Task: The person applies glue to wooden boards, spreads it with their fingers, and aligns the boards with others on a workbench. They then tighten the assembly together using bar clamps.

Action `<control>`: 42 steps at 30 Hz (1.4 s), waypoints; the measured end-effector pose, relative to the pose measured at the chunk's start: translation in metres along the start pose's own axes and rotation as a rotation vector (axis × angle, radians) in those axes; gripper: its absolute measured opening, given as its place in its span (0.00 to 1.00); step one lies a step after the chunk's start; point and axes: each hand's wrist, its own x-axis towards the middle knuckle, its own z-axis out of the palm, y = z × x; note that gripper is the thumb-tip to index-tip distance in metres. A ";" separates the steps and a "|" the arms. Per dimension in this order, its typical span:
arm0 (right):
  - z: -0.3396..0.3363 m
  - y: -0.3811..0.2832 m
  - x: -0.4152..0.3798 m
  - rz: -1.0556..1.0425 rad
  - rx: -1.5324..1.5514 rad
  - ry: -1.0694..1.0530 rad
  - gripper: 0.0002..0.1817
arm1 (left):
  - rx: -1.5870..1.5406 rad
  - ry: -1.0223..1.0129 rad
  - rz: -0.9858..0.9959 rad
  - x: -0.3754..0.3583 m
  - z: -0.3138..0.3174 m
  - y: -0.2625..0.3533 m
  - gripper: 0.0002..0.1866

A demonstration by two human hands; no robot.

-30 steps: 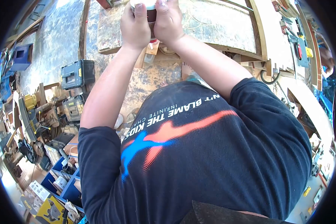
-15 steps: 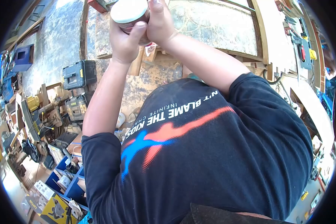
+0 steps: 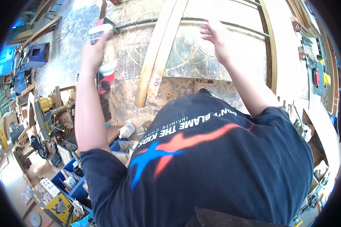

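Observation:
At the upper left, my left hand [image 3: 93, 53] is wrapped round a bottle [image 3: 110, 51] with a pale body, a white end and a red tip pointing toward me. Motion blurs the bottle, and my fingers hide part of it. Up at the right, my right hand [image 3: 217, 39] is raised over the worktable with its fingers apart and nothing in them. Between the hands lie two long wooden strips [image 3: 157, 53], side by side and slanting across the table. A dark metal bar [image 3: 140, 24] runs crosswise beneath them.
The worn worktable [image 3: 193, 64] has a wooden rail [image 3: 269, 49] along its right. Tools hang at the far right. To the left are a blue box [image 3: 38, 55] and cluttered machinery. A white bottle [image 3: 127, 130] and blue compartment bins [image 3: 79, 191] are lower left.
My hands were together around the bottle and have parted. My left hand carried it left; my right hand let go and moved right. The wooden strips now show fully between them.

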 end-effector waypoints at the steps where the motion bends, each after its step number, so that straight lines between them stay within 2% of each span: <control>1: -0.015 0.002 -0.006 0.038 -0.064 0.019 0.29 | 0.353 0.026 0.055 0.026 0.000 -0.022 0.42; 3: -0.037 0.000 -0.019 0.112 -0.220 0.046 0.26 | 0.901 -0.083 0.004 0.057 0.015 -0.044 0.44; 4: -0.045 -0.002 -0.027 0.149 -0.312 0.055 0.25 | 0.987 -0.119 -0.030 0.056 0.026 -0.041 0.45; 5: -0.055 -0.004 -0.033 0.119 -0.391 0.003 0.23 | 1.149 -0.168 0.077 0.068 0.037 -0.060 0.45; 6: -0.062 -0.004 -0.036 0.073 -0.463 -0.048 0.22 | 1.275 -0.265 -0.073 0.068 0.050 -0.048 0.42; 7: -0.067 0.001 -0.038 0.081 -0.481 -0.027 0.23 | 1.435 -0.262 0.078 0.056 0.059 -0.035 0.35; 8: -0.071 0.007 -0.041 0.085 -0.496 -0.003 0.24 | 1.467 -0.145 0.112 0.093 0.079 -0.079 0.27; 10: -0.074 0.010 -0.049 0.063 -0.373 0.008 0.23 | 1.726 -0.197 0.060 0.108 0.107 -0.072 0.21; 12: -0.067 -0.001 -0.058 0.023 -0.357 0.032 0.23 | 1.794 -0.239 0.239 0.117 0.130 -0.080 0.17; 15: -0.066 -0.016 -0.076 0.020 -0.367 0.052 0.23 | 1.963 -0.154 0.467 0.109 0.151 -0.085 0.16; 18: -0.060 -0.012 -0.099 0.025 -0.382 0.082 0.24 | 1.874 -0.191 0.549 0.088 0.146 -0.079 0.17; 19: -0.058 -0.011 -0.106 0.028 -0.399 0.087 0.24 | 1.874 -0.214 0.479 0.093 0.149 -0.082 0.17; 22: -0.042 -0.021 -0.127 0.026 -0.439 0.077 0.24 | 1.792 -0.181 0.682 0.084 0.131 -0.082 0.17; 24: -0.032 -0.025 -0.142 0.006 -0.465 0.069 0.23 | 1.644 -0.019 0.822 0.063 0.112 -0.083 0.12; 25: -0.034 -0.019 -0.145 -0.003 -0.553 0.051 0.22 | 1.545 -0.097 0.687 0.033 0.099 -0.059 0.12; 26: -0.042 0.003 -0.140 -0.030 -0.645 0.003 0.22 | 1.349 -0.268 0.495 -0.001 0.076 -0.034 0.15; 27: -0.020 -0.056 -0.163 0.076 -0.561 0.017 0.23 | 1.014 -0.217 0.583 -0.027 0.058 -0.045 0.14; 28: -0.021 -0.053 -0.169 0.112 -0.767 -0.013 0.25 | 0.651 -0.211 0.690 -0.060 0.037 -0.057 0.15; 29: -0.021 -0.046 -0.172 0.066 -0.664 -0.038 0.26 | 0.347 -0.230 0.812 -0.094 0.016 -0.069 0.17; 30: -0.015 -0.040 -0.179 -0.058 -0.633 0.014 0.26 | 0.264 -0.385 0.470 -0.146 0.000 -0.064 0.22; 31: -0.026 -0.041 -0.182 -0.074 -0.629 0.040 0.26 | -0.036 -0.613 0.371 -0.136 0.011 -0.112 0.15; 33: -0.026 -0.039 -0.195 -0.079 -0.632 0.030 0.27 | -0.319 -0.922 0.164 -0.137 0.033 -0.202 0.18; 35: -0.027 -0.043 -0.201 -0.058 -0.640 -0.018 0.27 | -0.435 -1.028 0.082 -0.146 0.065 -0.262 0.21; 37: -0.026 -0.050 -0.208 -0.056 -0.613 -0.052 0.27 | -0.392 -0.991 0.062 -0.163 0.091 -0.280 0.27; 40: -0.021 -0.063 -0.215 -0.030 -0.614 -0.114 0.27 | -1.092 -0.615 -0.368 -0.179 0.130 -0.270 0.34; 42: -0.022 -0.075 -0.218 -0.038 -0.639 -0.142 0.27 | -1.207 -0.618 -0.316 -0.168 0.145 -0.283 0.35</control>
